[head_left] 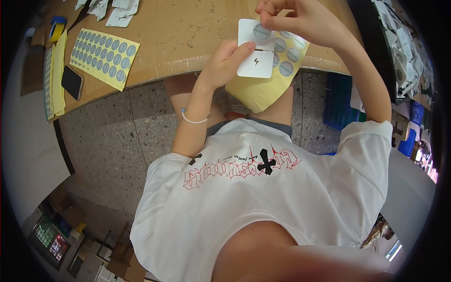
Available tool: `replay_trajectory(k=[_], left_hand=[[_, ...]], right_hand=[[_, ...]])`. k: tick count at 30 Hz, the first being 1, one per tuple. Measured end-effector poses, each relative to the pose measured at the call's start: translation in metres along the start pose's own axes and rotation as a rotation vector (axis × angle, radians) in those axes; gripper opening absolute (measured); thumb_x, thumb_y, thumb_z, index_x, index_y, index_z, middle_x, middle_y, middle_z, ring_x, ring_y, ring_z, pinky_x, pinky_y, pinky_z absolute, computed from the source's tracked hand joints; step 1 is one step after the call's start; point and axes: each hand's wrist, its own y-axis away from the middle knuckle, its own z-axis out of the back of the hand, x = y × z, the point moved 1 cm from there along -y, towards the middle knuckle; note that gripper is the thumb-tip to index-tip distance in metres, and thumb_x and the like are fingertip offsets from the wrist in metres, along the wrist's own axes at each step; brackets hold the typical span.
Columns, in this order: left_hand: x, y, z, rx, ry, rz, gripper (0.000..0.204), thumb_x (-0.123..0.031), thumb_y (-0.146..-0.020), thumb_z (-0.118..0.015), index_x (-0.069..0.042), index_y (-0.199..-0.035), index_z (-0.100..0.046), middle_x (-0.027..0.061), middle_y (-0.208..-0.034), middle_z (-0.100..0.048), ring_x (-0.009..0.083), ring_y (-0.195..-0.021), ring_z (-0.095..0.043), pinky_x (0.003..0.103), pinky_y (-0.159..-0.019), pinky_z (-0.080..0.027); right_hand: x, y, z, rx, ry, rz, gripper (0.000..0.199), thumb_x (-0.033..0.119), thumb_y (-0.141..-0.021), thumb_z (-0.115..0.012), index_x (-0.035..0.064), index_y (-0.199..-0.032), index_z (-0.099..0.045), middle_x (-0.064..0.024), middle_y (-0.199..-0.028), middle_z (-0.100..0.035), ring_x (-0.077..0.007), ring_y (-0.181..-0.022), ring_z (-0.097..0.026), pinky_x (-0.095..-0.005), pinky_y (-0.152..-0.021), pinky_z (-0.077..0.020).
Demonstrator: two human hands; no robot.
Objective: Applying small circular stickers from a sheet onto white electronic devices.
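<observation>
My left hand (225,62) grips a white two-panel piece (256,69) by its left side, the thumb across its front. The lower panel bears a small dark lightning-bolt mark. On the upper panel is a round grey sticker (261,32). My right hand (300,21) is at that panel's top right corner, thumb and fingers pinched together at the sticker's edge; what is between them cannot be made out. Beneath the piece, a yellow sheet of round grey stickers (263,96) hangs over the table edge toward my lap, partly hidden.
Left on the cardboard-covered table (178,47) lie another sticker sheet (101,57), a phone (73,82), yellow strips (57,80) and a tape roll (57,29). White pieces (123,13) are piled at the back; more white pieces (399,51) fill the right side. A blue crate (340,101) stands below.
</observation>
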Motion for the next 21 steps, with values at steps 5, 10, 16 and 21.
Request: replay_trajectory(k=[5,10,16,21], left_hand=[[0.004,0.001,0.003,-0.006,-0.059,-0.025,0.031,-0.023,-0.089,-0.044,0.004,-0.085,-0.057,-0.0012,-0.067,-0.055,0.0035,-0.061,-0.046,0.021,-0.053,-0.038],[0.005,0.002,0.004,0.005,-0.062,-0.050,0.032,-0.024,-0.090,-0.043,0.004,-0.081,-0.056,-0.0011,-0.066,-0.055,0.0032,-0.060,-0.046,0.020,-0.051,-0.037],[0.008,0.003,0.004,-0.032,-0.012,-0.034,0.038,-0.028,-0.091,-0.039,0.003,-0.076,-0.055,-0.0010,-0.065,-0.054,0.0034,-0.060,-0.045,0.020,-0.051,-0.036],[0.011,0.002,0.004,-0.053,-0.020,-0.050,0.041,-0.031,-0.091,-0.037,0.002,-0.075,-0.055,-0.0006,-0.064,-0.054,0.0039,-0.060,-0.046,0.020,-0.052,-0.036]], right_hand=[[-0.003,-0.006,-0.007,0.004,0.088,0.067,0.018,0.017,-0.073,-0.059,-0.0006,-0.075,-0.062,-0.0065,-0.066,-0.059,-0.0123,-0.065,-0.054,-0.0257,-0.062,-0.0440],[0.001,-0.006,-0.009,0.047,0.110,0.131,0.016,0.015,-0.072,-0.059,-0.0013,-0.072,-0.061,-0.0073,-0.066,-0.059,-0.0128,-0.064,-0.053,-0.0258,-0.061,-0.0434],[0.002,-0.007,-0.013,0.038,0.119,0.130,0.015,0.014,-0.071,-0.059,-0.0018,-0.071,-0.061,-0.0080,-0.065,-0.059,-0.0133,-0.063,-0.054,-0.0257,-0.060,-0.0434],[-0.003,-0.007,-0.016,-0.014,0.121,0.150,0.016,0.013,-0.071,-0.059,-0.0024,-0.071,-0.060,-0.0084,-0.064,-0.059,-0.0136,-0.061,-0.054,-0.0262,-0.060,-0.0437]])
